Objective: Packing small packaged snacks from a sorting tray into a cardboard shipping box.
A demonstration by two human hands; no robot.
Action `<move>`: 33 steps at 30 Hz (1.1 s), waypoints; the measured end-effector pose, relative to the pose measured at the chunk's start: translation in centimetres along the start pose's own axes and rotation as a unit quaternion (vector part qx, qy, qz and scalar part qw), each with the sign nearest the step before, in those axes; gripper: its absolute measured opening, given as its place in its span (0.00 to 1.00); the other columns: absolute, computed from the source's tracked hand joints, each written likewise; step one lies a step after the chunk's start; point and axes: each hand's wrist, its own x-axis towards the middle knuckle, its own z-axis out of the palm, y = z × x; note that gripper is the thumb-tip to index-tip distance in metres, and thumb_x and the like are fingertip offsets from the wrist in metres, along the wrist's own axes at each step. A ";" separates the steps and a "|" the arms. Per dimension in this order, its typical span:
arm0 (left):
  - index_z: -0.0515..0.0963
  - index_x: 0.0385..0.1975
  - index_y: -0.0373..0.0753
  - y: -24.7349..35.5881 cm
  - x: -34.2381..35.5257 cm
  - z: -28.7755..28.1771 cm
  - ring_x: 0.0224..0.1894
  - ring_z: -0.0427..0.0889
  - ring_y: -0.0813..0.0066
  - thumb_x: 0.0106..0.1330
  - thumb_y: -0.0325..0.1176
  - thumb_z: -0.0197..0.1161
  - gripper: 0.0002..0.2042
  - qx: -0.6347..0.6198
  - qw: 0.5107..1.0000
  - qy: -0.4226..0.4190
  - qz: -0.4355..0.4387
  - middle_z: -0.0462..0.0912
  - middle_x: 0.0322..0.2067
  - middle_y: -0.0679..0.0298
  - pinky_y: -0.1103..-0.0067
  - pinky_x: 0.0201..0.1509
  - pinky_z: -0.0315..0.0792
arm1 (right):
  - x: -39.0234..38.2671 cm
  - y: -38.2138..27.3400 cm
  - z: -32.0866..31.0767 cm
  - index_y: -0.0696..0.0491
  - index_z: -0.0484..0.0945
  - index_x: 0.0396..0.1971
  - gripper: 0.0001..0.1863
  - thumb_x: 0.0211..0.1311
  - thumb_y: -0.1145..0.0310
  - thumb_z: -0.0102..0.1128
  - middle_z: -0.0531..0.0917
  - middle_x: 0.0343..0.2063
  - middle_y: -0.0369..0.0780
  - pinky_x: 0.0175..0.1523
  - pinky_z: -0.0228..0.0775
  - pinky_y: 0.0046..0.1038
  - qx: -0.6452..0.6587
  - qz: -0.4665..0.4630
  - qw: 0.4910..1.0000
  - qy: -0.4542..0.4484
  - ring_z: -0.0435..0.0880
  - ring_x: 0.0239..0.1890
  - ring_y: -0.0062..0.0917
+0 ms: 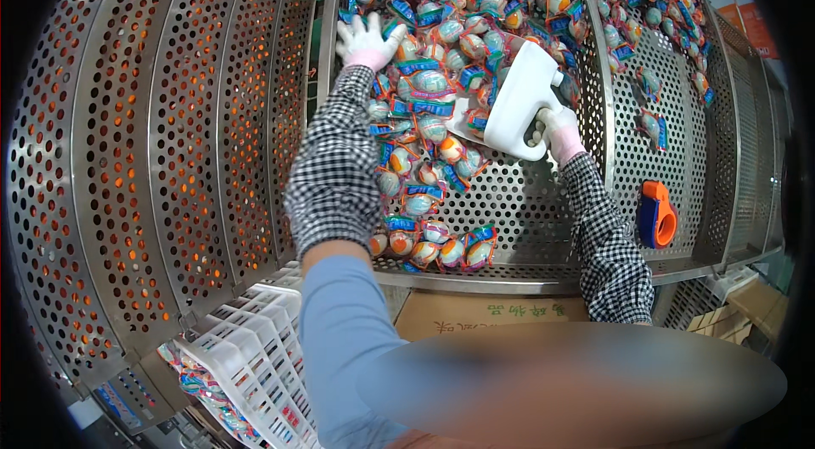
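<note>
My right hand [556, 131], in a whitish glove with a pink cuff, grips the handle of a white plastic scoop [518, 88] that lies tilted among small wrapped egg-shaped packets [429, 84] in a perforated steel tray [501, 220]. My left hand [369, 43], gloved the same way, has its fingers spread on the packets near the tray's left edge. The packets are bright orange, blue and pale, heaped toward the back. Checked sleeve covers are on both my forearms.
A perforated steel bay [153, 152] with orange showing through its holes stands left. The right tray [696, 135] holds packets and an orange-and-blue tape dispenser [658, 216]. A white crate [255, 339] with packets is at lower left, cardboard [484, 313] below the trays.
</note>
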 end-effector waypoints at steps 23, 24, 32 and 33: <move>0.59 0.63 0.45 5.4 -22.1 2.5 0.61 0.58 0.48 0.46 0.53 0.67 0.43 -0.436 0.900 0.011 0.026 0.58 0.57 0.45 0.64 0.63 0.58 | -7.3 1.5 -5.5 0.57 0.69 0.52 0.32 0.39 0.81 0.40 0.77 0.34 0.36 0.41 0.71 0.22 -0.024 0.029 0.968 -0.249 0.76 0.33 0.23; 0.59 0.63 0.45 5.9 -22.7 0.4 0.61 0.58 0.48 0.46 0.53 0.67 0.43 -0.439 0.898 0.012 0.023 0.58 0.57 0.45 0.64 0.63 0.58 | -9.2 0.3 -5.4 0.57 0.69 0.52 0.32 0.39 0.81 0.40 0.77 0.35 0.36 0.43 0.71 0.23 -0.009 0.019 0.975 -0.221 0.77 0.35 0.23; 0.58 0.64 0.46 10.3 -32.2 -20.0 0.52 0.64 0.40 0.44 0.51 0.67 0.44 -0.425 0.872 0.191 0.151 0.60 0.51 0.36 0.61 0.59 0.61 | -26.0 -9.2 -12.1 0.57 0.67 0.55 0.24 0.62 0.61 0.54 0.76 0.50 0.40 0.54 0.70 0.29 -0.017 -0.189 0.961 -0.202 0.78 0.48 0.25; 0.57 0.64 0.46 11.2 -34.4 -21.6 0.53 0.62 0.39 0.43 0.50 0.68 0.45 -0.433 0.860 0.206 0.174 0.58 0.51 0.35 0.60 0.58 0.61 | -28.5 -8.5 -13.3 0.57 0.67 0.55 0.24 0.62 0.61 0.54 0.76 0.50 0.40 0.54 0.70 0.29 -0.021 -0.181 0.964 -0.196 0.78 0.48 0.25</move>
